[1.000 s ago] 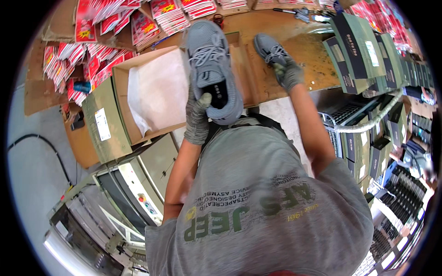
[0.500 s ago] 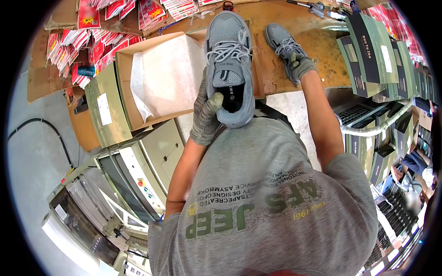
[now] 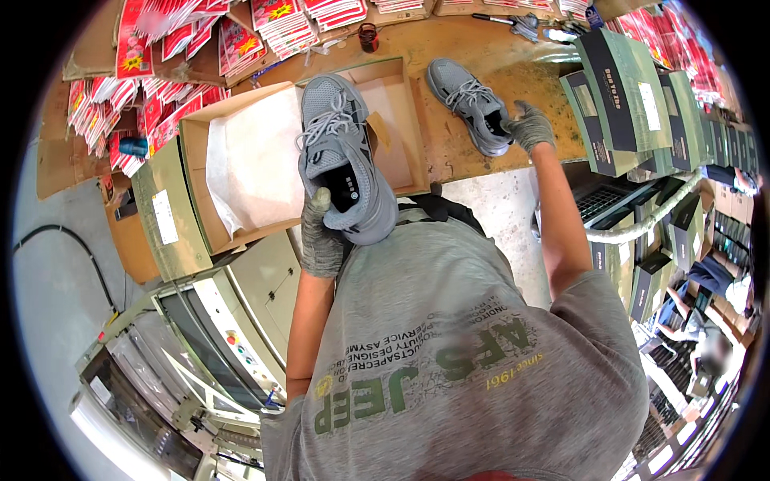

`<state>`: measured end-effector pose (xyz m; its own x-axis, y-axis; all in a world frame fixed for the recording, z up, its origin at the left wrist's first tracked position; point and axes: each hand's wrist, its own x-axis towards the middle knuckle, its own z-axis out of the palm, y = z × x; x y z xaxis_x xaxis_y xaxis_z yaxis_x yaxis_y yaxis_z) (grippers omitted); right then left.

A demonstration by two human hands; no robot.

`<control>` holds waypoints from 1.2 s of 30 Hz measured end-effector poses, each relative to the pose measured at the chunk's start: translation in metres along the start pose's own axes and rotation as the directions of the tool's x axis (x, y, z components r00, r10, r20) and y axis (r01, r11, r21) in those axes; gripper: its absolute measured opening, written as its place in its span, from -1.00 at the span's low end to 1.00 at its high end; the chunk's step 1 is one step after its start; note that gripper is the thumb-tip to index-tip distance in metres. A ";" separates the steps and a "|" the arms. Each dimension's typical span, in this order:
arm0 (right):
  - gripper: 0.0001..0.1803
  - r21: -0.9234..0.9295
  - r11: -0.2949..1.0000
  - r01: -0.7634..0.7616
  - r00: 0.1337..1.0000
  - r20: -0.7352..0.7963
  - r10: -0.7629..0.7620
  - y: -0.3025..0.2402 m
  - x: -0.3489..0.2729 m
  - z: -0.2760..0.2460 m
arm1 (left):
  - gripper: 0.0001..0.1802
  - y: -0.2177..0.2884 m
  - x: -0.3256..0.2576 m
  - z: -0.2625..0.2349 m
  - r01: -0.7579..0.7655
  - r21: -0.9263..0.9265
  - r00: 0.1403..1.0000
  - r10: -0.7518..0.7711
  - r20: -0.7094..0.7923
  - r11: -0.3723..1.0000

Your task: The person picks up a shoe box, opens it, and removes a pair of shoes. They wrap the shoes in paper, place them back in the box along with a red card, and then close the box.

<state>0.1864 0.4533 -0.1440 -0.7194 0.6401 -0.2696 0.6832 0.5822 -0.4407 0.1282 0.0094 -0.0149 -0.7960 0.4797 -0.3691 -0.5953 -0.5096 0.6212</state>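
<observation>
Gray mesh shoe (image 3: 341, 152) partly over box (image 3: 194, 170), L hand (image 3: 319, 240) gripping heel (image 3: 374, 229); R hand (image 3: 532, 128) unclenched by 2nd shoe (image 3: 465, 100) on table (image 3: 521, 68), contact unclear. Prob. boxing step, I'd say; next move calls for R grip.

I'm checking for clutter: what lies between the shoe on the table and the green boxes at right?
The head view shows the gloved right hand and some wooden tabletop between that shoe and the green boxes.
</observation>
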 end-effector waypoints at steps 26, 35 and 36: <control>0.18 1.000 -0.017 -0.024 0.907 0.014 -0.421 -0.146 -0.149 0.014 | 0.28 -0.001 0.021 -0.011 -0.242 0.472 0.970 0.221 0.101 0.848; 0.51 0.998 -0.030 -0.051 0.845 0.027 -0.533 -0.164 -0.165 -0.023 | 0.80 0.035 0.026 0.035 -0.322 0.520 0.932 0.168 0.322 0.791; 0.52 1.000 -0.023 0.019 0.835 -0.028 -0.550 -0.165 -0.167 -0.023 | 0.84 0.037 0.027 0.036 -0.363 0.561 0.917 0.180 0.356 0.744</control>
<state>0.1969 0.2616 -0.0066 -0.9727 0.2285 0.0416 -0.1545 -0.5027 -0.8505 0.0892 0.0293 0.0229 -0.7979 0.6025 0.0190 -0.0921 -0.1529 0.9839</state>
